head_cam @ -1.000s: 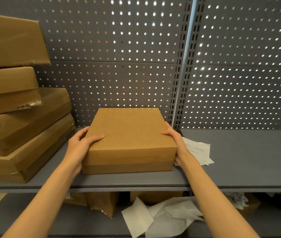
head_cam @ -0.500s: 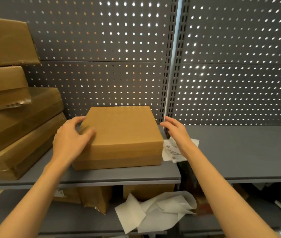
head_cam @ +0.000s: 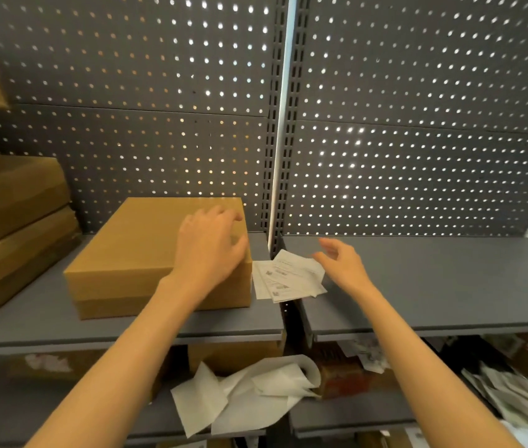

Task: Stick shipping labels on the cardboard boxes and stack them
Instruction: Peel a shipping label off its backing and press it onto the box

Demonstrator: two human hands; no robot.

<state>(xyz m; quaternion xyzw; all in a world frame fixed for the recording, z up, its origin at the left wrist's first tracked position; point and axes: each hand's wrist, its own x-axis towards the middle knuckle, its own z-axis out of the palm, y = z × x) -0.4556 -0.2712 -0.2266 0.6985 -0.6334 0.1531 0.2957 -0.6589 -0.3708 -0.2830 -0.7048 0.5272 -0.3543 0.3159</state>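
A plain brown cardboard box point(head_cam: 140, 253) lies flat on the grey shelf point(head_cam: 434, 286), left of the upright post. My left hand point(head_cam: 211, 247) rests on the box's right top corner, fingers spread and loosely bent over the edge. A small pile of white shipping labels point(head_cam: 288, 279) lies on the shelf just right of the box. Just right of the labels hovers my right hand point(head_cam: 343, 263), fingers relaxed and apart, holding nothing.
A stack of several brown boxes point(head_cam: 14, 227) fills the left end of the shelf. A perforated grey back panel point(head_cam: 417, 124) closes the rear. On the lower shelf lie crumpled white backing paper point(head_cam: 249, 389), more boxes and loose papers at right.
Both hands let go of the box's sides. The left hand crossed over the top to its right corner. The right hand moved off to the right, beside the labels. The view shifted right.
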